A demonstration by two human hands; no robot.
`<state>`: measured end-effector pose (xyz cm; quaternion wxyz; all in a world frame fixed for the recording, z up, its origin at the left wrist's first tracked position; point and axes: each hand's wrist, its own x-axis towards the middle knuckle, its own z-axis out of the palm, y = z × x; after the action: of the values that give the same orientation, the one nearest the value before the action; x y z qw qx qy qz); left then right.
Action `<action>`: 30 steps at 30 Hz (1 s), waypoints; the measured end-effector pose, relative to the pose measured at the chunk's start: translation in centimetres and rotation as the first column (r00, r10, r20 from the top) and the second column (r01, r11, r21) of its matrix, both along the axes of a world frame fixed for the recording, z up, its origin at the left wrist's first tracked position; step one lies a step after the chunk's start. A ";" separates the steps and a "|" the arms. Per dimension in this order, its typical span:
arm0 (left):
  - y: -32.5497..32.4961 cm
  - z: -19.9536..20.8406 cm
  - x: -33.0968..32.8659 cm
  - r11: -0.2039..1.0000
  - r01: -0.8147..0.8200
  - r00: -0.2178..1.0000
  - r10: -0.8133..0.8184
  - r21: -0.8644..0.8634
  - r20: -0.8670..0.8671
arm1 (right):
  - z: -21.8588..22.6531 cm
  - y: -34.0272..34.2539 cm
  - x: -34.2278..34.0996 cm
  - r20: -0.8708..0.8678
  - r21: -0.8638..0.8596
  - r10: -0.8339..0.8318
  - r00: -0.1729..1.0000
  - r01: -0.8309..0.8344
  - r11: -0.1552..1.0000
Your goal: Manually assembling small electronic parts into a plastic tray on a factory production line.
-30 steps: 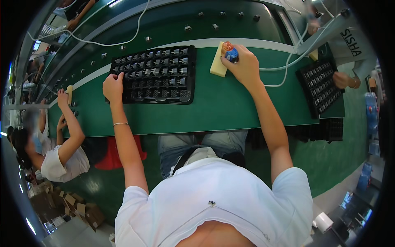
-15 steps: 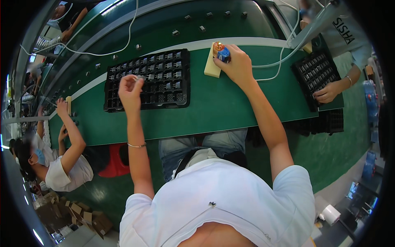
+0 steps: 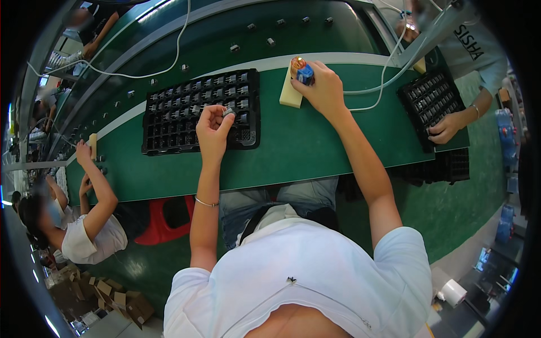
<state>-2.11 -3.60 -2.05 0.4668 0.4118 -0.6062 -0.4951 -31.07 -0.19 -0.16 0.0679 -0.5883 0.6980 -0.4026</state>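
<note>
A small metallic component (image 3: pixel 228 112) is pinched in the fingers of my left hand (image 3: pixel 213 125), just over the right part of a black compartment tray (image 3: pixel 163 147). Rows of similar small components with thin leads sit in the tray's pockets. Farther right, my right hand (image 3: pixel 324 85) is closed around a blue tool with an orange top (image 3: pixel 302 71), which looks like a small handheld device; its exact kind is unclear. The tool is at a pale yellow block (image 3: pixel 291 97) lying on the green table (image 3: pixel 315 143); whether they touch cannot be made out.
Loose components (image 3: pixel 235 48) lie spread along the dark green belt behind the table edge. A white cable (image 3: pixel 369 106) and a clear hose run right of my right hand. A co-worker's hand (image 3: pixel 446 128) rests at another black tray (image 3: pixel 431 98). Another co-worker sits left, near a red stool (image 3: pixel 160 225).
My left hand has moved right across the tray with the small component. My right hand keeps its place with the tool. Components on the belt have shifted slightly left.
</note>
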 end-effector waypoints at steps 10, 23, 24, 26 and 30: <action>0.5 -0.5 -0.4 1.000 -0.004 0.996 0.005 -0.013 0.087 | -1.4 -6.3 -3.1 -0.004 0.003 -0.023 1.000 0.023 1.000; 0.6 -0.3 -0.5 0.996 -0.028 0.998 0.032 -0.082 0.044 | -3.1 -14.1 -6.2 -0.181 0.109 -0.136 0.974 0.157 0.982; 0.5 -0.3 -0.4 0.996 -0.040 0.998 0.044 -0.084 0.042 | -2.8 -14.2 -6.3 -0.183 0.107 -0.125 0.975 0.146 0.983; 0.4 0.9 -0.3 0.999 0.032 0.999 -0.032 -0.028 0.019 | -2.0 -13.9 -5.7 -0.142 0.097 -0.068 0.988 0.083 0.992; 0.8 3.3 -0.6 0.989 0.027 0.995 -0.013 0.144 -0.096 | 0.3 -9.7 -1.7 0.417 -0.013 0.285 0.863 -0.308 0.951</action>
<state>-2.72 -2.83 1.25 0.4587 0.4148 -0.5498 -0.5615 -32.72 -9.87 0.18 0.2911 -0.5880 0.5795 -0.4834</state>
